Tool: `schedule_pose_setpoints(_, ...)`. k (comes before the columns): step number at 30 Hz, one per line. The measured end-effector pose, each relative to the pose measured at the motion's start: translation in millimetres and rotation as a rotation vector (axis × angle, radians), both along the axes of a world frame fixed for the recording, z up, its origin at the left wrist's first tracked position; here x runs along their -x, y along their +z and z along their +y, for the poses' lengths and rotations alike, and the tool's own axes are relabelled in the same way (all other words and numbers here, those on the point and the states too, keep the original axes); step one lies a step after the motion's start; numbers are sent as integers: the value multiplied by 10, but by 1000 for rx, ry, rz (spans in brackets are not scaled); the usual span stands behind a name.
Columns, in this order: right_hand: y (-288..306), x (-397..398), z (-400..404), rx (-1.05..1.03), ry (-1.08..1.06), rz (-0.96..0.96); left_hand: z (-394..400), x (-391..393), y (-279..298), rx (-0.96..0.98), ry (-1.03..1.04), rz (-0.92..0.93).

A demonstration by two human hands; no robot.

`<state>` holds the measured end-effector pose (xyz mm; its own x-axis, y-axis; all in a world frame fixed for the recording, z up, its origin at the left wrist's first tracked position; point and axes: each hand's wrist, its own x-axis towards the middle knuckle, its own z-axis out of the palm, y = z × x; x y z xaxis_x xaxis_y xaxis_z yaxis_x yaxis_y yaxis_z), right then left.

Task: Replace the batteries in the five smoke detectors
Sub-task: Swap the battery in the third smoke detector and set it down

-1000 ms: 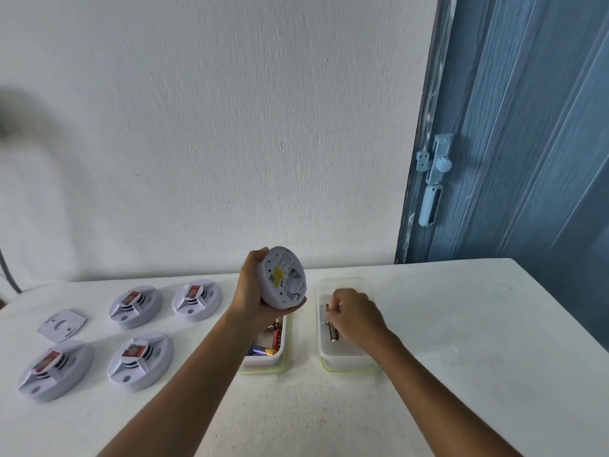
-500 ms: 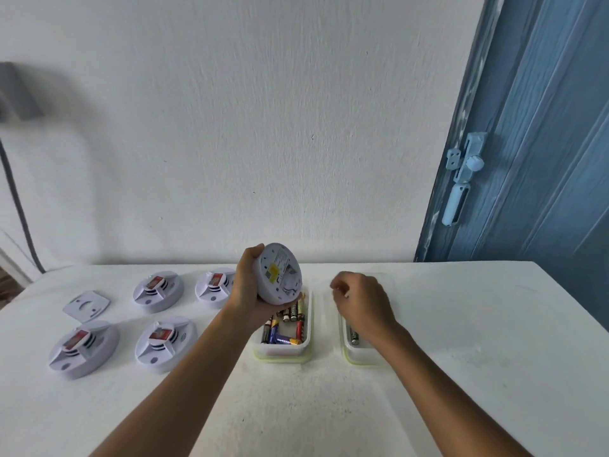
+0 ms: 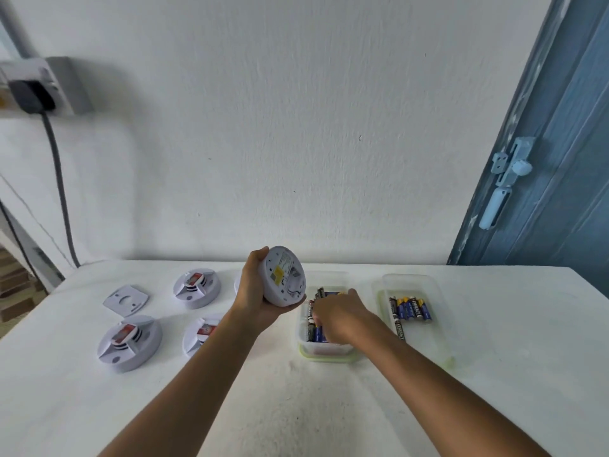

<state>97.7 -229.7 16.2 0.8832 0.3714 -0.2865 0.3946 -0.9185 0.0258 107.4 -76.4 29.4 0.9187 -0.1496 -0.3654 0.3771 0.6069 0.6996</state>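
Left hand [image 3: 255, 293] grips one smoke detector [image 3: 284, 275] above the desk [image 3: 494, 374], back open. Right hand [image 3: 339, 316] digs into the nearer battery tub [image 3: 326, 352], fingers hidden, cannot tell. Four detectors wait toward the left edge; early going, I'd say.

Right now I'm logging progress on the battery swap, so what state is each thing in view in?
Held smoke detector: back side showing, gripped in left hand.
Right hand: reaching into left container, grip hidden.
Left container: open, holds batteries.
Right container: open, several batteries at its far end.
Detectors on table: lying flat.
Mounting plate: loose, flat on table.
Door: closed.
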Motion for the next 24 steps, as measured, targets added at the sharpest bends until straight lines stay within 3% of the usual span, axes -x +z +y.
schedule_pose_setpoints(3, 73, -9, -112, -292, -65, 45, 114, 6, 48, 26, 8, -19)
schedule_pose_setpoints(6, 139, -11, -294, -991, -272, 292, 178, 26, 90, 69, 23, -18)
schedule_pose_setpoints(8, 189, 18, -336, -1325, -363, 428, 224, 42, 118, 98, 34, -20)
schedule_pose_setpoints(14, 288, 93, -226, -1850, -435, 675, 241, 116, 152, 191, -8, -52)
schedule_pose_setpoints(18, 327, 108, -56, -1911, -428, 477, 198, 156, 189, 212, -29, -64)
schedule_pose_setpoints(21, 384, 109, 38, -1852, -409, 252, 189, 174, 201, 225, -28, -61)
schedule_pose_setpoints(24, 455, 99, 61, -1717, -340, 164, 201, 188, 205, 205, -34, -68)
